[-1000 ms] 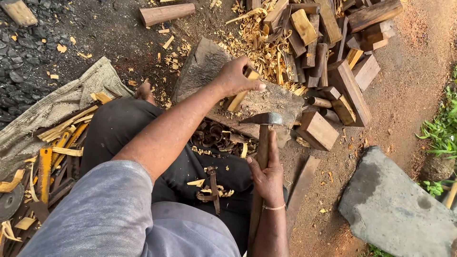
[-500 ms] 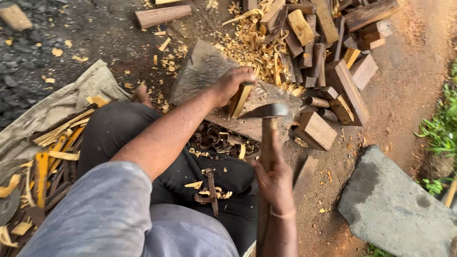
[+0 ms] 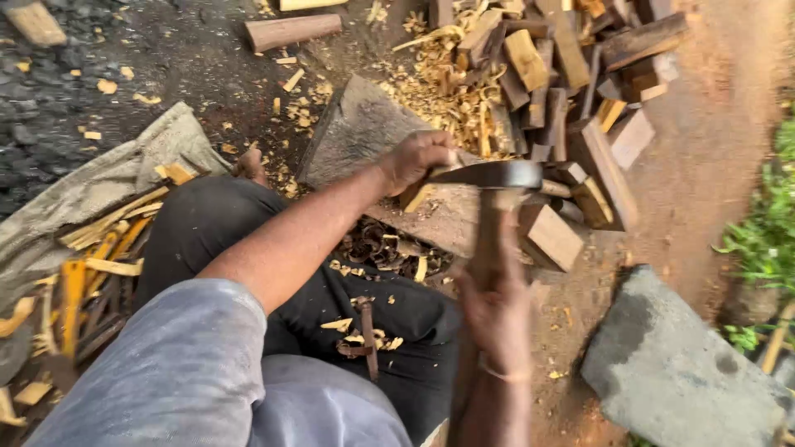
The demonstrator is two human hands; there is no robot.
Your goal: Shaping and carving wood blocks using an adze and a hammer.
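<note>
The left hand [image 3: 418, 157] is curled shut around a short yellowish piece of wood [image 3: 416, 197], holding it on end on the chopping block [image 3: 364, 132], a grey slab of wood lying on the ground. The piece sticks out just below the fist, its lower end touching the block.

The right hand [image 3: 495, 310], blurred, is wrapped closed around the handle of a hatchet [image 3: 489, 175]. The dark blade lies level, just beside the left knuckles and right over the piece of wood. Blade and knuckles look nearly touching, though the blur makes it hard to say which.

Beyond the left hand lies a pile of split wood [image 3: 563, 83] with pale shavings [image 3: 447, 91] scattered before it. Near the right hand, on its outer side, a flat grey stone [image 3: 679, 364] sits on the red earth. On the far side of the left arm, a sack [image 3: 99, 186] carries thin yellow strips [image 3: 99, 248]. More chips lie on the dark trousers [image 3: 273, 240] under the arms.

The main risk, as I judge it, is to the left fingers: they hold the piece high up, close to the blade's path, so a slightly off stroke could catch them. The piece is narrow and stands on a small end, so a glancing hit could kick it sideways. Chips may also fly towards the face.
</note>
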